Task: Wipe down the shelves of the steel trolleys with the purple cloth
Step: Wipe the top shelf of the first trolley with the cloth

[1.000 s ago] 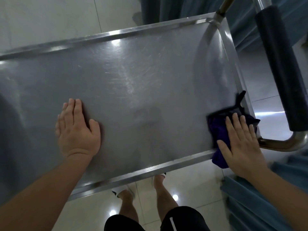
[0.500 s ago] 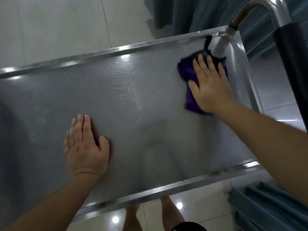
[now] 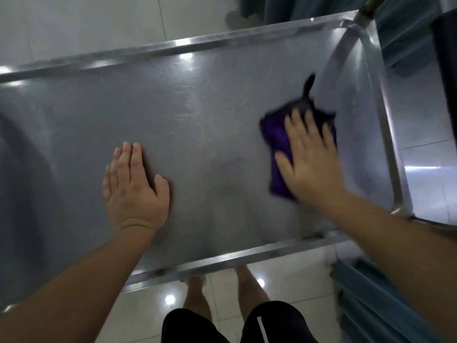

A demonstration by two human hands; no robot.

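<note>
The steel trolley's top shelf fills most of the view, a flat tray with a raised rim. My left hand lies flat on the shelf, left of centre, fingers straight and together. My right hand presses flat on the purple cloth on the right part of the shelf, fingers spread. The cloth is bunched and blurred; a dark corner sticks up beyond my fingertips.
The trolley's steel handle post and a black padded grip rise at the right end. Teal curtains hang at the lower right and far top. Glossy tiled floor surrounds the trolley; my legs stand below its near rim.
My right hand swept the cloth from the near right corner up to the far right corner, then back toward the middle right. My left hand stayed flat in place.
</note>
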